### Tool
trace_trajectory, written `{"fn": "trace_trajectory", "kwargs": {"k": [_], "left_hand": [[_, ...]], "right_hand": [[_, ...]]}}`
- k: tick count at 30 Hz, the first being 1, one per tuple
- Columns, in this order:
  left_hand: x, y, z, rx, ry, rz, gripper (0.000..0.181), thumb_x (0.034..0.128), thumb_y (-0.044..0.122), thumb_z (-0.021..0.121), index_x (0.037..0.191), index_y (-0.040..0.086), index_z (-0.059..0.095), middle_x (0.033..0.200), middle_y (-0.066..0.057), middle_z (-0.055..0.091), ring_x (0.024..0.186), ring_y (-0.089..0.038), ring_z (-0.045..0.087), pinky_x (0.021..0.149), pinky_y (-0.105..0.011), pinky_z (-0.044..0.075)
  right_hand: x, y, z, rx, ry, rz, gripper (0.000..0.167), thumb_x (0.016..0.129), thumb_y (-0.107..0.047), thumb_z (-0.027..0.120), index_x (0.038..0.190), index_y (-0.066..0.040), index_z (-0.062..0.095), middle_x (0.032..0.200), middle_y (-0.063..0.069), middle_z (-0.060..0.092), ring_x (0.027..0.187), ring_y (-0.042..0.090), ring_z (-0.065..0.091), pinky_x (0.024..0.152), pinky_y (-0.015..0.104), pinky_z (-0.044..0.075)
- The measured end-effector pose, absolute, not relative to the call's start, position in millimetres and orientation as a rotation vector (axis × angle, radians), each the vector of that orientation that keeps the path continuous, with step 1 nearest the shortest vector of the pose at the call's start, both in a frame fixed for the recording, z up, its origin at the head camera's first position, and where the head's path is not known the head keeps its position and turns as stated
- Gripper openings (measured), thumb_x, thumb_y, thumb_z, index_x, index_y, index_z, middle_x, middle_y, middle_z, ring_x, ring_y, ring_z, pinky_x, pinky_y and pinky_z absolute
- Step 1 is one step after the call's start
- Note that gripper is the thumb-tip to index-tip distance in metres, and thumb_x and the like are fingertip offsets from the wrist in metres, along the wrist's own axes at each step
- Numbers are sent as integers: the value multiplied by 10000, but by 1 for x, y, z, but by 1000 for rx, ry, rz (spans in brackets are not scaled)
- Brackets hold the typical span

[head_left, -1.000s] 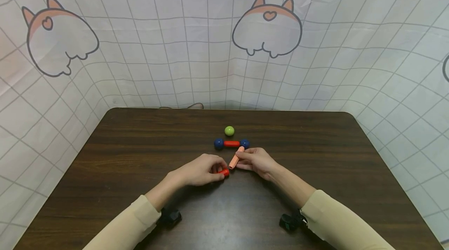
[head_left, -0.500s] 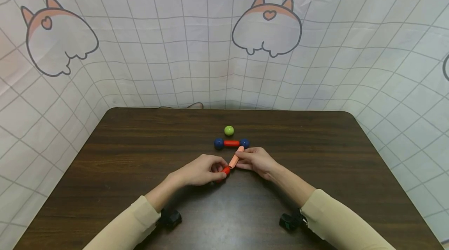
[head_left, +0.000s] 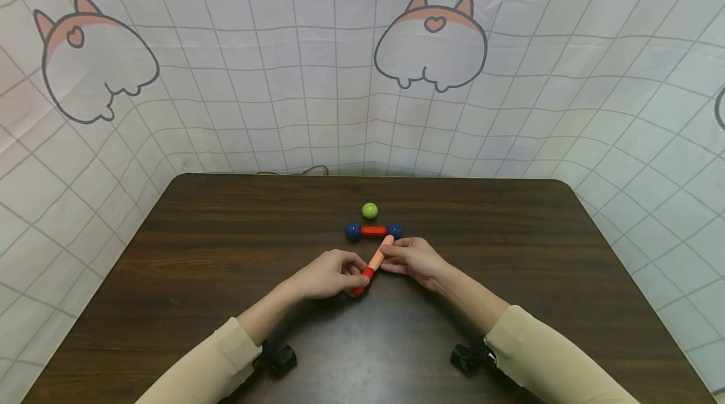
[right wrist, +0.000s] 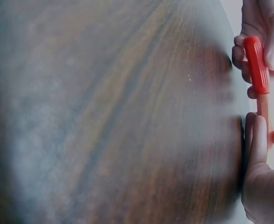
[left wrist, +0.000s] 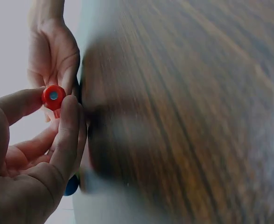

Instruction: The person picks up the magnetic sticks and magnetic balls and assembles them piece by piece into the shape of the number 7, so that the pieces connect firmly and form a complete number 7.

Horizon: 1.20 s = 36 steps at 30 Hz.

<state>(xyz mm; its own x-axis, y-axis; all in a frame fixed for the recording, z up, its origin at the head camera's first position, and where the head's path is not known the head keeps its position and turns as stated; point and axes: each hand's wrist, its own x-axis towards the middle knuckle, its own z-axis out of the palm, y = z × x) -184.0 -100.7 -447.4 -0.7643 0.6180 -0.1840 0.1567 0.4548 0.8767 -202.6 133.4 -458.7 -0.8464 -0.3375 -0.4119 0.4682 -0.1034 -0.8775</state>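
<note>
Thumb and fingers of my left hand pinch a red magnetic rod. In the left wrist view its near end faces the camera, a red rim around a small metal disc. My right hand grips a salmon-coloured magnetic rod by its side. The two rods meet end to end in one slanting line, low over the dark wooden table. Just beyond the salmon rod's far end is a dark blue ball; whether they touch I cannot tell.
A second blue ball and another red rod form a straight bar with the first ball. Behind that bar sits a green ball. A white checked curtain hangs past the table's far edge.
The red rod in my left hand has turned from nearly crosswise to the same slant as the salmon rod, and their ends have come together. My right hand has hardly moved.
</note>
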Motion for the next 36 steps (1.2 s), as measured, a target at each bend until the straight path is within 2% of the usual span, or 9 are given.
{"fn": "trace_trajectory", "kwargs": {"k": [6, 10, 23, 36], "left_hand": [[-183, -99, -446, 505, 2038, 1431, 293, 1000, 120, 683, 1214, -77, 652, 951, -81, 682, 803, -195, 718, 757, -353, 596], [-182, -100, -445, 446, 1983, 1480, 321, 998, 106, 685, 1239, -101, 641, 987, -96, 691, 829, -204, 717, 775, -372, 597], [-179, -98, -446, 347, 1918, 1570, 331, 986, 90, 701, 1252, -100, 650, 1028, -107, 707, 856, -207, 714, 790, -380, 595], [-183, -99, -450, 344, 1955, 1595, 301, 1034, 150, 645, 1249, -59, 670, 1032, -118, 675, 886, -204, 672, 801, -370, 591]], "right_hand": [[-203, 133, -459, 150, 1657, -1989, 273, 1034, -58, 623, 1206, 152, 592, 989, 140, 669, 881, 169, 718, 848, 311, 568], [-204, 134, -459, 154, 1658, -1997, 284, 1033, -51, 621, 1221, 159, 584, 1006, 150, 665, 891, 175, 718, 853, 313, 566], [-204, 136, -460, 140, 1659, -2001, 339, 1034, -42, 614, 1273, 187, 541, 1031, 155, 655, 909, 172, 710, 869, 311, 560], [-203, 137, -460, 130, 1650, -2003, 327, 1039, -45, 607, 1263, 185, 548, 1033, 141, 656, 922, 171, 709, 883, 321, 556]]}}
